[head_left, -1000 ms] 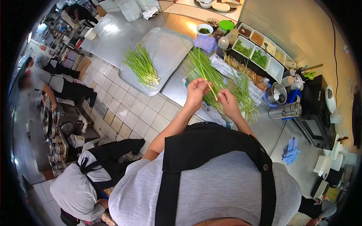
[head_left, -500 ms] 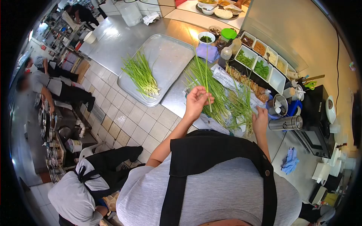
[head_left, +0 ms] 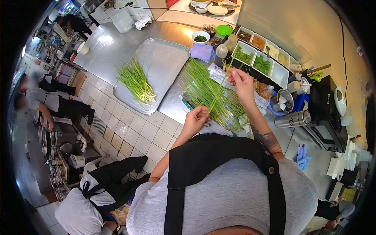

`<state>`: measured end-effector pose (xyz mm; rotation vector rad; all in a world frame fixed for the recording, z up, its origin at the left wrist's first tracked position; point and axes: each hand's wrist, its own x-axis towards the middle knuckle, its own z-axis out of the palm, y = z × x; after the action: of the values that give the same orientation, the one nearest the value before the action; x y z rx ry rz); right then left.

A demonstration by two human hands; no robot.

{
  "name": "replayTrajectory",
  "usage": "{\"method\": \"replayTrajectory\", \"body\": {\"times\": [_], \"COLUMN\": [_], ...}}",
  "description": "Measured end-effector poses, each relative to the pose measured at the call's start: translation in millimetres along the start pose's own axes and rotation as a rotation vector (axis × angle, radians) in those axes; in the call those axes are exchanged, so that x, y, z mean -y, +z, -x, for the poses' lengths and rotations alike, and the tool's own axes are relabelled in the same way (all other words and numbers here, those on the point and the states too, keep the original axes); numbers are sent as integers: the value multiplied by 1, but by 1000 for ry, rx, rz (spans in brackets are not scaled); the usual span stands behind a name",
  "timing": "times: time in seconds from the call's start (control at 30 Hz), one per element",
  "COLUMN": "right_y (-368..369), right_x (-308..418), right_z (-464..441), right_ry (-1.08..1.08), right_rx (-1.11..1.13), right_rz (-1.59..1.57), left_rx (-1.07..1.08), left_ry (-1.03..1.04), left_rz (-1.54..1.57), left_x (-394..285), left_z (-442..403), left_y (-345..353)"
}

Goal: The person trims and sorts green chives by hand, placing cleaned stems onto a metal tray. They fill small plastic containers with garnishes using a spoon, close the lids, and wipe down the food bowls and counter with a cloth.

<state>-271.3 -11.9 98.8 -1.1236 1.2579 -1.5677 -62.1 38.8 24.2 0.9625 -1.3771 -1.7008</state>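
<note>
Green stalk point(head_left: 218, 94): stretched at a slant between the two hands, above the loose pile, its thin tip running past the right fingertips toward the white containers.
Left hand point(head_left: 197, 118): fingers curled, thumb and fingertips pinching the lower part of the stalk.
Right hand point(head_left: 241, 84): farther out, pinching the stalk toward its upper end.
Loose pile point(head_left: 199, 83): long green stalks, spread under and beyond the hands, beside the tray.
Printed wrapping point(head_left: 217, 74): white with dark lettering, against the right side of the pile.
Tray point(head_left: 168, 58): metal, to the left of the pile, one corner jutting over the edge of the surface point(head_left: 100, 53).
Bundle point(head_left: 135, 82): green stalks on the left part of the tray, pale ends toward the person.
Purple cloth point(head_left: 203, 52): folded, just past the tray's right corner.
Bowl point(head_left: 200, 33): white, dark greens inside, behind the cloth.
White containers point(head_left: 279, 75): two rows to the right, several filled, chopped greens among them.
Metal cylinder point(head_left: 290, 120): lying on its side, right of the pile.
Co-worker point(head_left: 49, 100): at the far left, a hand over the cooking station.
</note>
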Motion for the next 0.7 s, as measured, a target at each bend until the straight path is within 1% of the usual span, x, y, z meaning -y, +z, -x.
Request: {"method": "replayTrajectory", "body": {"times": [0.17, 0.27, 0.3, 0.33, 0.4, 0.47, 0.5, 0.6, 0.63, 0.7], "right_y": [5, 2, -3, 1, -8, -15, -19, -35, -36, -45], "right_x": [9, 5, 0, 18, 15, 20, 23, 17, 16, -12], "right_z": [2, 2, -1, 4, -4, -5, -6, -7, 0, 15], "right_ry": [4, -51, -58, -233, -770, -744, -711, -560, -429, -252], "right_rx": [34, 59, 76, 12, 28, -20, -52, -50, -27, 75], "right_rz": [24, 64, 187, 502, 903, 1040, 1052, 1081, 1123, 1216], "left_rx": [-54, -65, -62, -84, -95, -127, -134, -211, -270, -384], "left_ry": [3, 10, 34, 20, 27, 38, -15, 9, 32, 85], "left_rz": [-52, -107, -122, -102, -222, -283, -251, -14, 19, 87], "left_x": [7, 4, 5, 4, 8, 12, 9, 7, 0, -19], "left_z": [9, 14, 16, 17, 18, 19, 20, 23, 23, 20], "left_y": [-1, -3, -4, -4, -10, -16, -19, -38, -49, -74]}}
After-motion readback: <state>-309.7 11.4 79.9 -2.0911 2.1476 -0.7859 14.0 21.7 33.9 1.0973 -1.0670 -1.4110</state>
